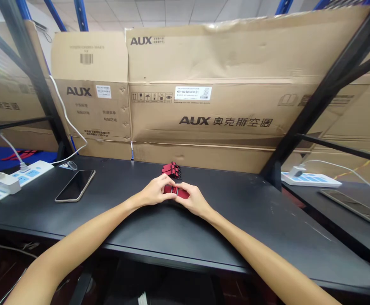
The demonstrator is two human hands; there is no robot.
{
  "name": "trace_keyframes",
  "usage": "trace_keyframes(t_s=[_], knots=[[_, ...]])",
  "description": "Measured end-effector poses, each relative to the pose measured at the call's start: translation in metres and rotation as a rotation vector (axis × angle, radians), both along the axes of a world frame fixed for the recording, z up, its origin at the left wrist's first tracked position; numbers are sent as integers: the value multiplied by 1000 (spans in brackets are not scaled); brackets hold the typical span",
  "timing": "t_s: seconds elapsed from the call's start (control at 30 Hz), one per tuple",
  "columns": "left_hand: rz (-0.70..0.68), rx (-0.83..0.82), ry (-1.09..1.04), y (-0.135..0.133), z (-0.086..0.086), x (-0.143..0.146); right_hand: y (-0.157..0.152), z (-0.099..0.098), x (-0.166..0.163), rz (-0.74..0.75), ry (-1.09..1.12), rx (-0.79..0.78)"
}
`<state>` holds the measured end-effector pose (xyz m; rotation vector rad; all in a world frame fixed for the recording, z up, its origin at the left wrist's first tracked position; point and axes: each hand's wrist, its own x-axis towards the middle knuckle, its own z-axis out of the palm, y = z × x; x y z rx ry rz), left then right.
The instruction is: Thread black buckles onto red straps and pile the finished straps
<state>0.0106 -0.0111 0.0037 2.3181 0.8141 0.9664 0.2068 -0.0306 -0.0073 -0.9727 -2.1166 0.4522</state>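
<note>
Over the middle of the desk, my left hand and my right hand meet around a red strap. Thumb and fingers of each hand pinch it from its own side. A small dark and shiny fitting, perhaps a buckle, shows on the strap between the fingertips; its exact form is too small to make out. Just beyond my hands lies a small bundle of red straps with black bands and black clips at its right end.
A phone lies on the black desk to the left, near a white power strip with plugs and cables. Cardboard panels stand along the back. A slanted black metal post rises at the right.
</note>
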Motion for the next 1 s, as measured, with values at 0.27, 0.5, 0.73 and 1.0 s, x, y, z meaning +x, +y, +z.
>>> trace_keyframes(t_s=[0.27,0.5,0.73,1.0], knots=[[-85,-234,-77,3,5,-6,1,0,-1,5,-33,-28],[-47,3,28,2,0,-2,2,0,0,-4,-52,-19],[-151,-257,-190,1,6,-1,2,-2,0,-2,-36,-44],[-249,-462,-72,7,10,-12,2,-2,1,9,1,-74]])
